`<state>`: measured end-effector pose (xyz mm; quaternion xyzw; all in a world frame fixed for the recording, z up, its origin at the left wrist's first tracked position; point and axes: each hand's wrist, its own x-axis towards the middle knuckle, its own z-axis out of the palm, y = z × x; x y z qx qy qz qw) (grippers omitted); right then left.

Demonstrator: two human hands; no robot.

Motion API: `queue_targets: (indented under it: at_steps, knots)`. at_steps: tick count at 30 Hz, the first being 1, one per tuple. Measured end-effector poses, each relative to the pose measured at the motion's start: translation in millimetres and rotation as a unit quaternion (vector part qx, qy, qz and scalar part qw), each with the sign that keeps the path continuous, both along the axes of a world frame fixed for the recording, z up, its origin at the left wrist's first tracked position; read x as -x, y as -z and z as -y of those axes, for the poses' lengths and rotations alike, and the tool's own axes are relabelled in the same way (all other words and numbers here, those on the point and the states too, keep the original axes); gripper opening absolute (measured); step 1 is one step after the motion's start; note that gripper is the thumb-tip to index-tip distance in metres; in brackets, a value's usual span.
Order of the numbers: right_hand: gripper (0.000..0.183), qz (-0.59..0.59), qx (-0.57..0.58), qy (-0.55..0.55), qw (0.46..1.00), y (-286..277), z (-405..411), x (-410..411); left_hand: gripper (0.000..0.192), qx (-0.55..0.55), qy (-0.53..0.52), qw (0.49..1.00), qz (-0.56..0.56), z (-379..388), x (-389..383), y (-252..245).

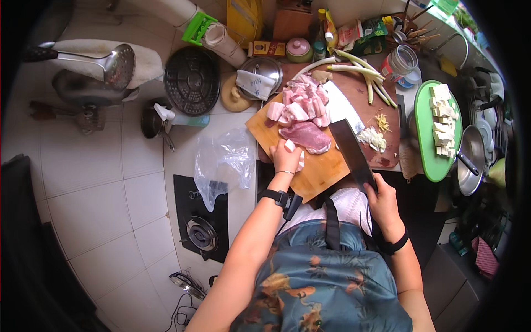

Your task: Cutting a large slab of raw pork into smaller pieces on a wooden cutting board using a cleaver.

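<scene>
My left hand [284, 157] is closed over the near side of a bamboo cutting board [315, 176], gripping a piece of pale pork fat [300, 162] that shows partly past its fingers. Just beyond it lies a lean slab of raw pork [307, 136]. Chunks of pork belly [302, 101] are heaped at the board's far side. In my right hand [382, 201] is the handle of a dark-bladed cleaver [351, 147]. Its blade slants over the right edge of the bamboo board, apart from the meat.
A reddish wooden board [352, 87] behind holds scallions [369, 76], chopped garlic [373, 139] and ginger shreds [382, 123]. Tofu cubes [443, 120] rest on a green board [427, 157] to the right. Leftward are a plastic bag [226, 159] and a gas hob [201, 232].
</scene>
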<state>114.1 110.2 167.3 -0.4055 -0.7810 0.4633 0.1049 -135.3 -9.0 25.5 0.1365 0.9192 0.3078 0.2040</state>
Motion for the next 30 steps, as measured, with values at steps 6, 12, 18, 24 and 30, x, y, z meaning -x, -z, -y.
queue_targets:
  at_steps: [6,12,18,24,30]
  knots:
    - [0.017,-0.026,0.007,0.034,0.999,-9,-15,-23,0.049,-0.135,0.078,0.982,-0.111,-55,30,-44]
    - [0.017,-0.023,0.015,0.035,0.999,-7,-24,-40,0.067,0.044,0.227,0.967,-0.111,-124,63,-57]
    - [0.016,-0.034,0.031,0.069,0.997,-7,-32,-55,0.067,-0.067,0.182,0.942,-0.273,-96,49,-55]
    - [0.017,-0.060,0.026,0.058,0.996,-10,-48,-48,0.053,0.066,0.086,0.992,-0.061,-32,21,-14]
    - [0.019,-0.058,0.007,0.036,0.998,-13,-56,-46,0.047,0.178,0.095,0.969,-0.145,-55,11,-33]
